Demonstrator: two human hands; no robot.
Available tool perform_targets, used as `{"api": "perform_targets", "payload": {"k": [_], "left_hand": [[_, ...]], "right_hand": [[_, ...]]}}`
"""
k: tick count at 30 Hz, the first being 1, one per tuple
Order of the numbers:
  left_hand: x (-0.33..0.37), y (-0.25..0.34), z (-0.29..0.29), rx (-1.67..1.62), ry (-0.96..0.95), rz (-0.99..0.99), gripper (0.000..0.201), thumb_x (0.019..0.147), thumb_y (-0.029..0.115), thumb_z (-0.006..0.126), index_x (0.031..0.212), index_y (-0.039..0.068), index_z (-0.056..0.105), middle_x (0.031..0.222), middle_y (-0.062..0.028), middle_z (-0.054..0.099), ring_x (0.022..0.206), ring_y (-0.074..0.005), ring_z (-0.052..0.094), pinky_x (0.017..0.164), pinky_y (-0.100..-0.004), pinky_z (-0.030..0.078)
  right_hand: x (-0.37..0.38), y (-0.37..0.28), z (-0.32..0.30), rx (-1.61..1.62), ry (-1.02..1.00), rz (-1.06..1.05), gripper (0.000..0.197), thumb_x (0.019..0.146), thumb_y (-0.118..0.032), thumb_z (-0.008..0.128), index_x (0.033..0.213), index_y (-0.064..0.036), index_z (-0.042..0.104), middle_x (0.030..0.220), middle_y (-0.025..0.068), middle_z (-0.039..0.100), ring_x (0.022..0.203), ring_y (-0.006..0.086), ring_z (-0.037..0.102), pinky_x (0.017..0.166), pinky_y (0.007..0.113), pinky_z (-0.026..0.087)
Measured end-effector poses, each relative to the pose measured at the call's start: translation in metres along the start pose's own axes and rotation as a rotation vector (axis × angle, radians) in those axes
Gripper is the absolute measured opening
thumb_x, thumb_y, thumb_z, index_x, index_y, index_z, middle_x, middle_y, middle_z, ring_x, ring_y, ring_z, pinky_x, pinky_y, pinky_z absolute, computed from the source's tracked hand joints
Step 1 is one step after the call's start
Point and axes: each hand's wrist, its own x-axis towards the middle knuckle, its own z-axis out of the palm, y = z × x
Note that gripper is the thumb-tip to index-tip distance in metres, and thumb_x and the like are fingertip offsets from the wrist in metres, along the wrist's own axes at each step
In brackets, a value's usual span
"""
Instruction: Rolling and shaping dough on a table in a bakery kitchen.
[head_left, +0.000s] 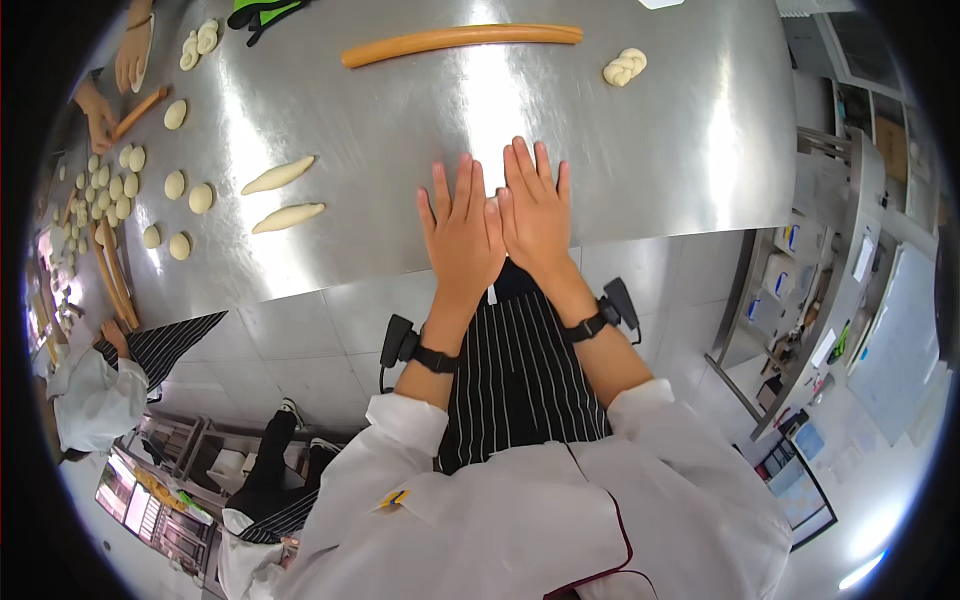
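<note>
Side by side at the table's near edge, my left hand (pixel 464 222) and my right hand (pixel 537 212) lie palms down, fingers stretched forward and thumbs touching or nearly so. Whatever may be under the palms is hidden; bright glare fills the gap between the index fingers. To the left rest two tapered dough pieces (pixel 279 175), one nearer me than the other. Beyond my fingers lies a long wooden rolling pin (pixel 462 36), crosswise. A knotted dough piece (pixel 625 67) sits at the far right, apart from both hands.
The steel table (pixel 660 160) ends just below my wrists. Several round dough balls (pixel 201 198) are spread on its left side, with more rolling pins (pixel 118 270). Other people's hands (pixel 97 115) work at the far left. Shelving (pixel 800 260) stands at the right.
</note>
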Motion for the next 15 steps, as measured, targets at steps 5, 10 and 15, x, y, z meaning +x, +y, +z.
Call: {"api": "perform_targets", "payload": {"k": [5, 10, 15], "left_hand": [[0.073, -0.003, -0.013, 0.152, 0.018, 0.069, 0.055, 0.112, 0.029, 0.045, 0.161, 0.008, 0.057, 0.172, -0.008, 0.05, 0.162, -0.0437, 0.038, 0.132, -0.0683, 0.016], [0.006, 0.004, -0.014, -0.003, -0.058, 0.038, 0.055, 0.111, 0.028, 0.046, 0.162, 0.011, 0.056, 0.174, -0.0071, 0.048, 0.162, -0.0434, 0.036, 0.13, -0.0716, 0.018], [0.081, -0.004, -0.016, 0.244, -0.001, 0.092, 0.056, 0.111, 0.028, 0.047, 0.163, 0.011, 0.055, 0.175, -0.0065, 0.047, 0.163, -0.0427, 0.036, 0.131, -0.0691, 0.019]], "right_hand": [[0.043, 0.009, -0.001, -0.016, 0.015, -0.047, 0.056, 0.111, -0.028, 0.05, 0.16, -0.0022, 0.056, 0.17, 0.0143, 0.051, 0.16, 0.0412, 0.041, 0.131, 0.066, 0.023], [-0.027, 0.009, -0.009, 0.057, -0.078, 0.043, 0.056, 0.111, -0.027, 0.049, 0.162, -0.0032, 0.054, 0.171, 0.0125, 0.051, 0.161, 0.0402, 0.039, 0.131, 0.066, 0.023], [0.062, 0.007, -0.005, -0.039, 0.034, -0.018, 0.056, 0.11, -0.025, 0.051, 0.161, -0.002, 0.054, 0.169, 0.0167, 0.052, 0.161, 0.0428, 0.039, 0.131, 0.067, 0.022]]}}
